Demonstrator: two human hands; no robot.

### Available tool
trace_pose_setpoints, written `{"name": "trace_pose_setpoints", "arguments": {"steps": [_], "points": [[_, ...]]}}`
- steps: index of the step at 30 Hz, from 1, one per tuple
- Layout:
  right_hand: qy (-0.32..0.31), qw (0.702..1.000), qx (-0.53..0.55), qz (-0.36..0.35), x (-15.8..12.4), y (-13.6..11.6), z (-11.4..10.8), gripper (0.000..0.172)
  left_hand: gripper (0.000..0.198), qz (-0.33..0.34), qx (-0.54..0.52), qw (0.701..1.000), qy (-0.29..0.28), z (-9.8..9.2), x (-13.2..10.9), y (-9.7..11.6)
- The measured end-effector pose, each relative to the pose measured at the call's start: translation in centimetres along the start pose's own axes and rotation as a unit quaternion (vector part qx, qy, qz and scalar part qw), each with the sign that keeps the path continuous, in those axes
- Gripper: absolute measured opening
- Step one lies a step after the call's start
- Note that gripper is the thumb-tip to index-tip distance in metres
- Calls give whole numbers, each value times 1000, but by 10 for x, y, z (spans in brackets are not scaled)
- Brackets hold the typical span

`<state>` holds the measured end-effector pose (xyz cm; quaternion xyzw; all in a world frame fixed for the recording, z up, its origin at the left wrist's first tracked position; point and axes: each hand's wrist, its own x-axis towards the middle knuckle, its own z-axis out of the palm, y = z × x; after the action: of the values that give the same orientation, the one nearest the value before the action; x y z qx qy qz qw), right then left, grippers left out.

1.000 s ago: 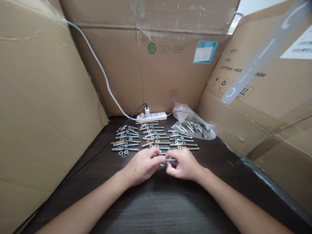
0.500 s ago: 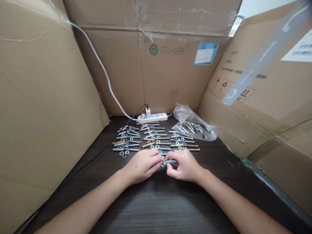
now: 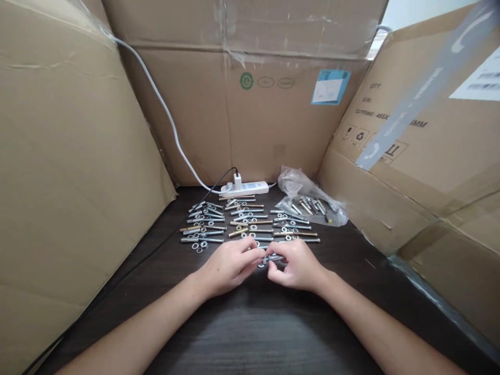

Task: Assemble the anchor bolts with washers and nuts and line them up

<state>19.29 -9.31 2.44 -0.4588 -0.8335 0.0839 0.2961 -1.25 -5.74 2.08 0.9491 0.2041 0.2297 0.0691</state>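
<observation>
Pinched in my right hand (image 3: 297, 264) is a silvery expansion bolt (image 3: 275, 258), lying roughly level just above the dark table (image 3: 250, 323). A nut (image 3: 265, 261) shows on its left end. My left hand (image 3: 232, 264) is closed, with thumb and fingertips at that nut end; the fingers partly cover it. A washer (image 3: 261, 266) shows just below the left fingertips, and whether it is on the bolt I cannot tell. Just beyond the hands lie rows of bolts, sleeves, nuts and washers (image 3: 203, 240), some silver and some brassy.
A clear plastic bag (image 3: 297, 182) with several expansion bolts stands at the back right. Behind the rows lies a white power strip (image 3: 255, 188) with a charger and black cable (image 3: 156, 240). Cardboard boxes (image 3: 273, 120) wall in the left, back and right.
The left fingers have shifted slightly at the nut end, with the index finger now bent further over it. My right hand keeps the expansion bolt in almost the same place.
</observation>
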Motion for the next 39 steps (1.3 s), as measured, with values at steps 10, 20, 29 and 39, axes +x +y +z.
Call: {"name": "trace_pose_setpoints", "arguments": {"steps": [10,20,29,39], "points": [[3,1000,-4,-9,-1,0,0,13,25,-8,1,1000,-22,-3,3,0],[9,1000,4,-6,0,0,0,14,19,-41,-48,998,-27,-1,2,2],[2,1000,10,-3,-1,0,0,14,21,8,-10,1000,11,0,0,2],[4,1000,12,-4,1,-1,0,13,18,-26,-33,999,-23,-1,1,1]]}}
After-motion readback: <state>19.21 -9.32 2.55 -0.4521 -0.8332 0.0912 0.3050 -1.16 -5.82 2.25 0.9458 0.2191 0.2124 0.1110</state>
